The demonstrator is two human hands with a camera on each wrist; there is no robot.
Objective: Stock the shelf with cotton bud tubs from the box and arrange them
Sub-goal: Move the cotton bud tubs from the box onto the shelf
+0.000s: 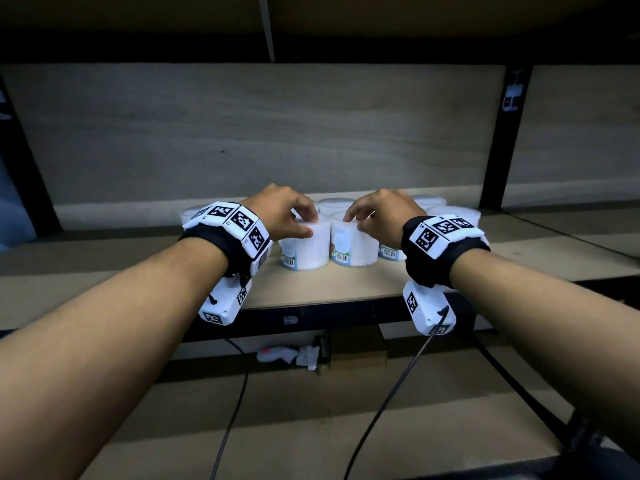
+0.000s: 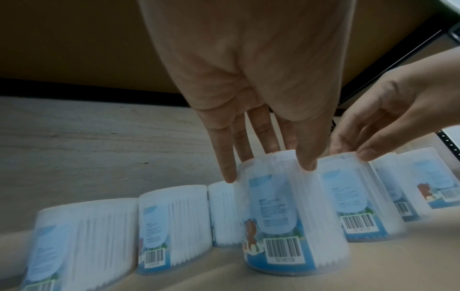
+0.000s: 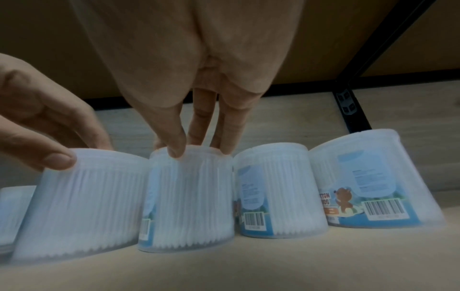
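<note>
Now the left hand (image 1: 287,211) pinches the left tub (image 1: 305,251) by its top, the right hand (image 1: 379,216) the right tub (image 1: 354,247); both grips are snug. The tubs stand side by side near the front edge of the shelf (image 1: 311,289). Next, a gentle straight lift seems right.

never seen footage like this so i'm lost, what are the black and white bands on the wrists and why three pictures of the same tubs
No machine here: a person's two bare hands work at a pale wooden shelf. The white wrist bands with black square markers belong to small wrist cameras. The wide picture comes from a head camera; the other two look along each hand. On the shelf stand several clear round plastic tubs of white cotton buds, with blue labels and barcodes. The left hand grips the lid rim of the left front tub with thumb and fingertips; the right hand grips the right front tub beside it likewise.
</note>
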